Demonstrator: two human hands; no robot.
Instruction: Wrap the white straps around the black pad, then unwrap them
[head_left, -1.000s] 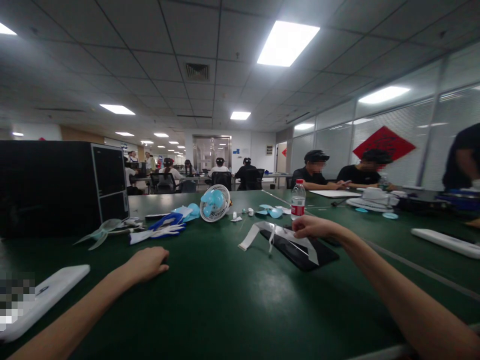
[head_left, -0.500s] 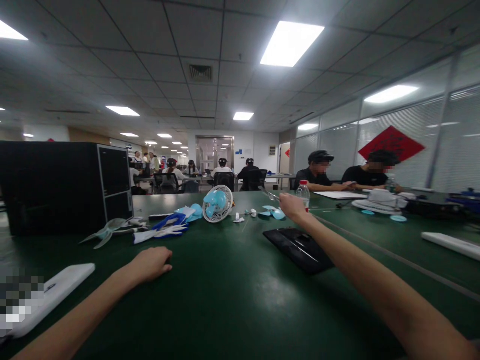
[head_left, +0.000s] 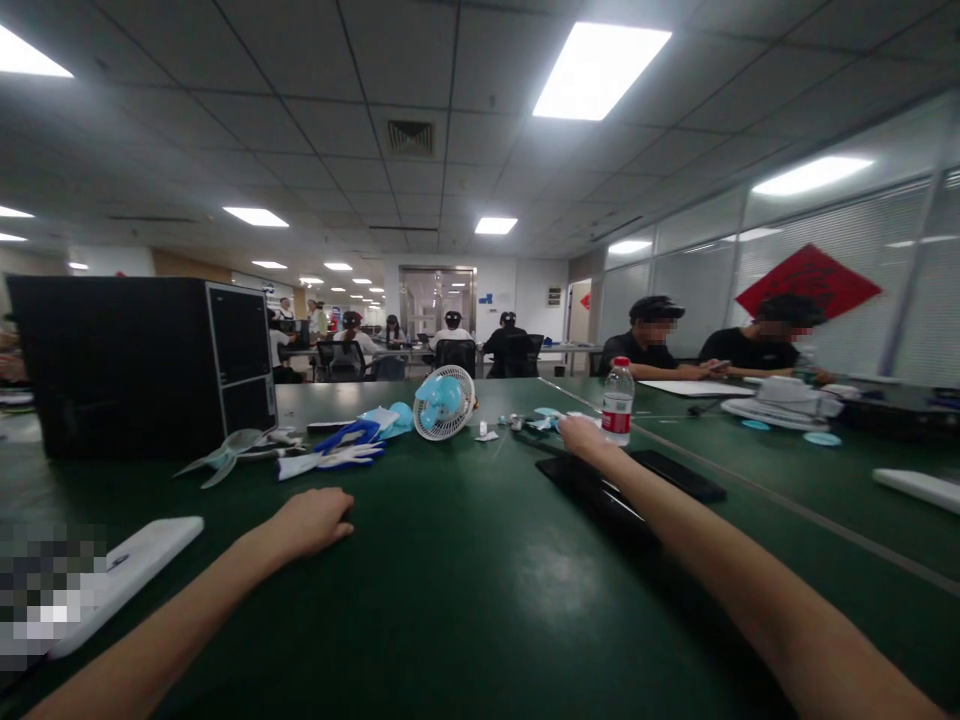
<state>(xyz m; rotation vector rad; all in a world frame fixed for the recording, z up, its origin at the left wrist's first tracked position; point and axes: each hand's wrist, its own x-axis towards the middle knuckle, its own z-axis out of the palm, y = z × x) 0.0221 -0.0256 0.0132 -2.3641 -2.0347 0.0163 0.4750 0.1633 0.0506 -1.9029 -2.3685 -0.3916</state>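
My left hand point(head_left: 315, 520) rests on the green table point(head_left: 450, 600) with its fingers curled in; nothing shows in it. My right hand point(head_left: 589, 440) reaches far out beside a water bottle point(head_left: 617, 405) with a red cap, and its fingers are closed. A thin greyish translucent piece point(head_left: 532, 424) shows at its fingertips, blurred, so its kind is unclear. Light-blue fan blades point(head_left: 546, 412) lie just beyond that hand. Beneath the forearm is a glossy black panel point(head_left: 570, 480), partly hidden. A small white fan point(head_left: 444, 403) with blue blades stands tilted nearby.
A black computer case point(head_left: 112, 365) stands at left, with translucent fan blades point(head_left: 232, 455) and blue-and-white gloves point(head_left: 334, 455) before it. A white device point(head_left: 142, 545) lies near left. Another dark flat piece point(head_left: 679, 475) lies right. Two people point(head_left: 652, 340) sit across the table.
My right hand has come down towards the tabletop with the translucent piece, uncovering more of the bottle. The view has shifted slightly left. My left hand stays in place.
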